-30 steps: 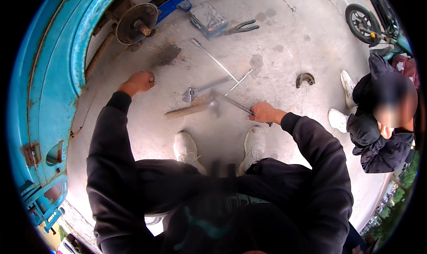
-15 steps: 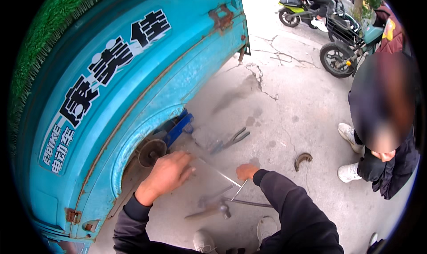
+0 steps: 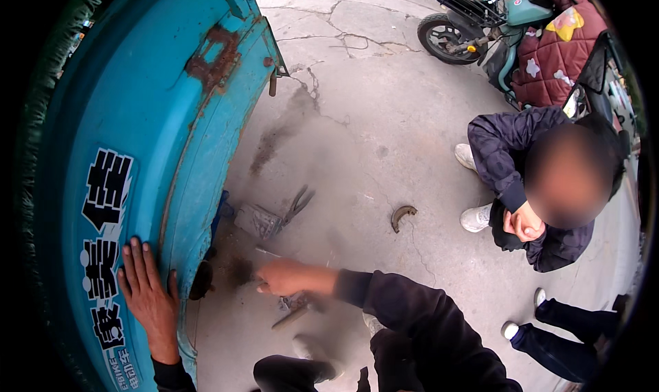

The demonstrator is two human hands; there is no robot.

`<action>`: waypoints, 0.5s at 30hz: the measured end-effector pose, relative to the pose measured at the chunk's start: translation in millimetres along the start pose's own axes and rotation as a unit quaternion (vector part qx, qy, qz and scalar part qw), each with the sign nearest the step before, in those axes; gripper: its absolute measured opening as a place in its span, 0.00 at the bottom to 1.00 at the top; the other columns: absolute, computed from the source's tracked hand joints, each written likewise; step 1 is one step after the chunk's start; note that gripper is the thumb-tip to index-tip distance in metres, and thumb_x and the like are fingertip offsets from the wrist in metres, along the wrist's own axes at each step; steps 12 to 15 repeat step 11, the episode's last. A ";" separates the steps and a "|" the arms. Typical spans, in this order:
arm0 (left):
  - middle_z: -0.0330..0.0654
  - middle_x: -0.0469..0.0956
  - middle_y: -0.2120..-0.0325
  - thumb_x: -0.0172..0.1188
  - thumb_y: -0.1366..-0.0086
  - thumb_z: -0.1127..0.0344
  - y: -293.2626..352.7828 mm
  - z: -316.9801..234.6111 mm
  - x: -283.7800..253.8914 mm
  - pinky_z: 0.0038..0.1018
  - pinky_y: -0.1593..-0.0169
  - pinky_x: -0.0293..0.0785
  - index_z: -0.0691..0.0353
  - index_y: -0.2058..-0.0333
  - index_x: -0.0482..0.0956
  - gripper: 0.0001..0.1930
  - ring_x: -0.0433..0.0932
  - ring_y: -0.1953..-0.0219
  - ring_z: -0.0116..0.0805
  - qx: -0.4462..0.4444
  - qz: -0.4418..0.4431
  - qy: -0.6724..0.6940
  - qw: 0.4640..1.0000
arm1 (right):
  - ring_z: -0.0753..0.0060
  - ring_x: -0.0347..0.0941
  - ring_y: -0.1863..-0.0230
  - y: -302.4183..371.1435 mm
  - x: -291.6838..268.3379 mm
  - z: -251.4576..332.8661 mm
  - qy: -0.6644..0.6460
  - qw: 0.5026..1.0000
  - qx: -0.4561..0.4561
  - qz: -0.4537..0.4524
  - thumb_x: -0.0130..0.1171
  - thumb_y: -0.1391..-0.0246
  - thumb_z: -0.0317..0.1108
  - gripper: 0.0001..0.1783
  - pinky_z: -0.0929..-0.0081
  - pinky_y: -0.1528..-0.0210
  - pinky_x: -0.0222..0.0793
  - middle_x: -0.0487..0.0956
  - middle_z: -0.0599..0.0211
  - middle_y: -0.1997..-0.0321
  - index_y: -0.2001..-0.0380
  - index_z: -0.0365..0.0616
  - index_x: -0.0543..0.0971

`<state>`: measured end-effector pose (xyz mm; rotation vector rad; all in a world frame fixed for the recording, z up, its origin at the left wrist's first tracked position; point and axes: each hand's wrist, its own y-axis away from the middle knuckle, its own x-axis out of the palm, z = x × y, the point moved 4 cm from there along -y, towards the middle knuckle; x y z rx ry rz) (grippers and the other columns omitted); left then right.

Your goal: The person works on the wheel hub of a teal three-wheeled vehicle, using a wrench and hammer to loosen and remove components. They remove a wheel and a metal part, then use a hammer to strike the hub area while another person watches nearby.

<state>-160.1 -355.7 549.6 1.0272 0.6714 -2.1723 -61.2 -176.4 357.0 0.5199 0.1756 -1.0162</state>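
My left hand (image 3: 149,303) lies flat, fingers spread, against the teal side panel (image 3: 147,186) of a vehicle. My right hand (image 3: 280,277) is closed, low over the ground near the wheel opening. A small grey end shows at its fingers, too blurred to name. Beside it, inside the opening, sits a rusty round hub (image 3: 201,281), partly hidden by the panel. Below my right hand lies a hammer (image 3: 292,315) with a wooden handle. Farther off are open pliers (image 3: 298,203) beside a pale flat item (image 3: 257,222).
A curved brake shoe (image 3: 402,217) lies on the cracked concrete (image 3: 371,138). At the right a person (image 3: 508,152) crouches with hands together; another person's legs (image 3: 570,337) show below. A scooter (image 3: 473,35) stands at the back right. Part of a blue object (image 3: 223,208) shows beneath the vehicle.
My left hand has moved from near the hub onto the side panel. My right hand has moved left, toward the hub. The whole view has shifted and turned.
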 end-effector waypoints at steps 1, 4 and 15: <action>0.47 0.53 0.28 0.60 0.34 0.52 -0.4 -1.7 -1.8 0.49 0.28 0.47 0.59 0.29 0.53 0.41 0.49 0.26 0.45 0.003 0.028 0.014 1.000 | 0.43 0.78 0.55 12.4 -8.5 7.5 -0.029 0.999 0.011 -0.027 0.60 0.42 0.47 0.19 0.51 0.53 0.72 0.83 0.50 0.61 0.60 0.41 0.81; 0.53 0.46 0.27 0.58 0.34 0.48 -3.3 -10.8 2.6 0.49 0.28 0.47 0.61 0.28 0.50 0.43 0.45 0.25 0.51 0.060 0.004 0.007 0.998 | 0.42 0.78 0.57 40.8 -20.3 27.9 -0.112 0.989 0.058 -0.077 0.58 0.41 0.47 0.20 0.49 0.55 0.72 0.82 0.48 0.63 0.61 0.40 0.81; 0.57 0.44 0.27 0.56 0.34 0.44 -21.2 -3.7 -44.9 0.50 0.29 0.49 0.63 0.31 0.58 0.40 0.44 0.25 0.55 0.077 0.193 0.156 0.966 | 0.42 0.77 0.50 181.9 20.0 57.3 -0.079 0.962 0.219 -0.141 0.51 0.36 0.48 0.23 0.49 0.49 0.70 0.80 0.46 0.51 0.51 0.40 0.78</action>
